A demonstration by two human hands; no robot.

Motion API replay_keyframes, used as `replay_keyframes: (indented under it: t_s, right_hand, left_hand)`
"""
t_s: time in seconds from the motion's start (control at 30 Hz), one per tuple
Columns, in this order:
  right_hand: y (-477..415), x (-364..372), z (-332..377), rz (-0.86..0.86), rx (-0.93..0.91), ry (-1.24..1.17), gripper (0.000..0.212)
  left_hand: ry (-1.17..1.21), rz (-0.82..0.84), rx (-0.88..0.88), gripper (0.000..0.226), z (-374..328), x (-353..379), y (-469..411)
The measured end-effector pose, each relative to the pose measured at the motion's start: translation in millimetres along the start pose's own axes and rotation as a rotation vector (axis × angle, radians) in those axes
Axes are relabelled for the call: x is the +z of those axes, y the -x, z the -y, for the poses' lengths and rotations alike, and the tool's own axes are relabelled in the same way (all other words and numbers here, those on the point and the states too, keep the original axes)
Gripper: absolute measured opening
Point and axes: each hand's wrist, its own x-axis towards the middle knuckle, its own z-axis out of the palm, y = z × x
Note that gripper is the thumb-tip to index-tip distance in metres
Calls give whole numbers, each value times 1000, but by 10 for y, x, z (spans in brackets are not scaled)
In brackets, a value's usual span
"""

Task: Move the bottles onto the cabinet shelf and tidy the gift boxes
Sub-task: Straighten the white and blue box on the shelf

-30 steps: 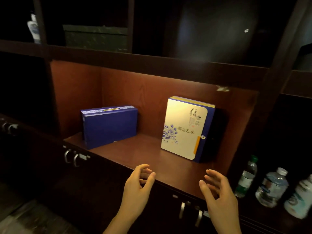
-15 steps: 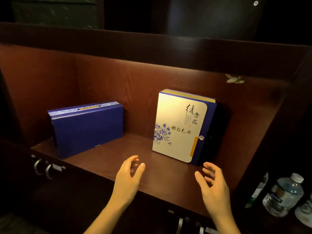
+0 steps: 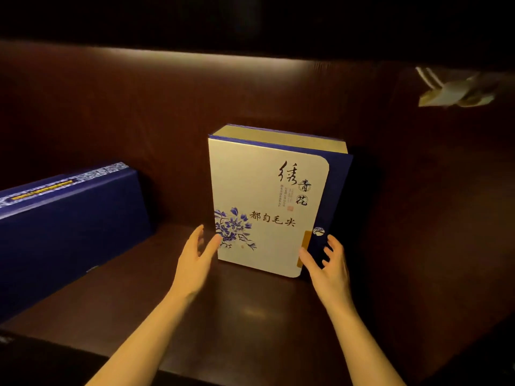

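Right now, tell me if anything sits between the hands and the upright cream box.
Nothing visible does. The left hand and right hand flank the cream box at its lower corners, open. The blue box lies well off to the left on the shelf.

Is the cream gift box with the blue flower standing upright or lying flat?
Upright. The cream gift box stands on its bottom edge on the shelf, front face toward the camera, its top edge visible above.
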Motion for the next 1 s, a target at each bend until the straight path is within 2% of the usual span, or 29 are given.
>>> replay_keyframes:
  t_s: [0.1, 0.23, 0.37, 0.6, 0.8, 1.0]
  right_hand:
    - [-165, 121, -1, -6, 6, -2, 97]
    - [-286, 229, -18, -44, 22, 39, 96]
    - [-367, 286, -50, -78, 34, 4, 71]
    - [-405, 314, -83, -135, 27, 22, 58]
    - [-367, 260, -100, -139, -1, 46, 52]
    - [-241, 200, -116, -128, 0, 53, 55]
  left_hand:
    - [17, 14, -19, 91, 54, 93, -268]
    - [-17, 80, 3, 88, 101, 202, -512]
    - [17, 128, 50, 63, 146, 306, -639]
    - [11, 20, 45, 41, 149, 344, -731]
    - [-19, -13, 50, 42, 136, 296, -671]
    - [-79, -46, 82, 40, 153, 189, -526]
